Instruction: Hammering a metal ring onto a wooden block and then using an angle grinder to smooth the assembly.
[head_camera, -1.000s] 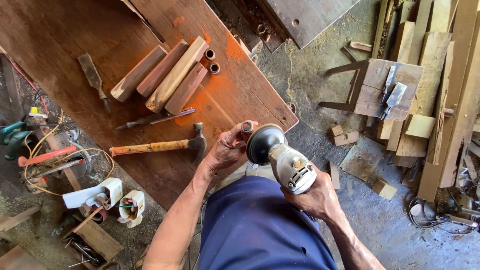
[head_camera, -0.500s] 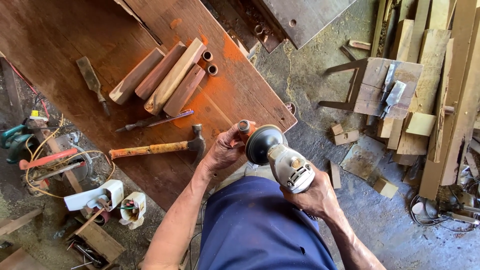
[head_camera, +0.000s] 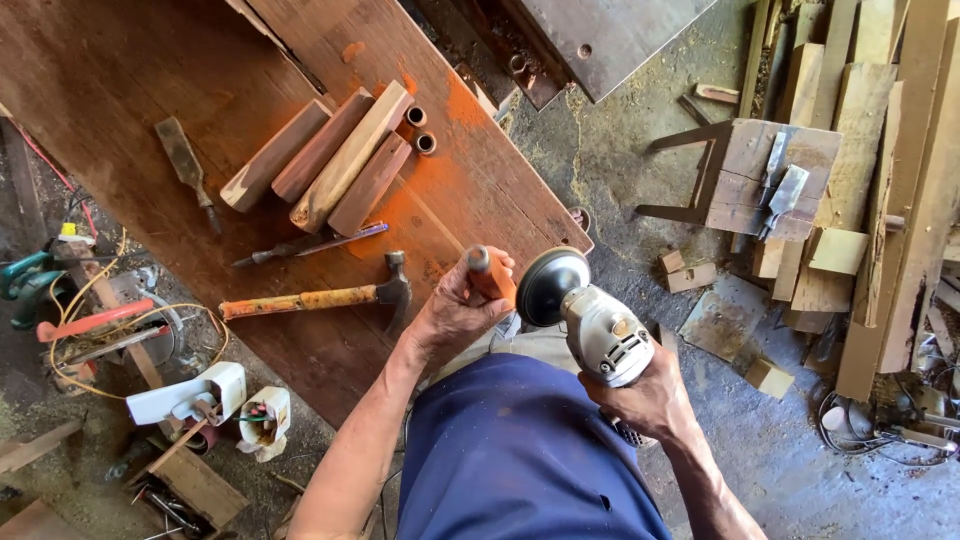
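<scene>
Workshop w/ dusty concrete floor (head_camera: 620, 170), offcut planks lying at right. Reddish wood counter (head_camera: 130, 90) is carrying wood blocks (head_camera: 330, 160), a chisel (head_camera: 188, 170) and a hammer (head_camera: 320, 297), orange dust spreading near its edge. Left hand (head_camera: 455, 310) is wrapping its grip tight round a small orange wood piece (head_camera: 490, 278) at counter edge. Right hand (head_camera: 650, 395) is gripping an angle grinder (head_camera: 590, 320), disc just beside the piece.
</scene>
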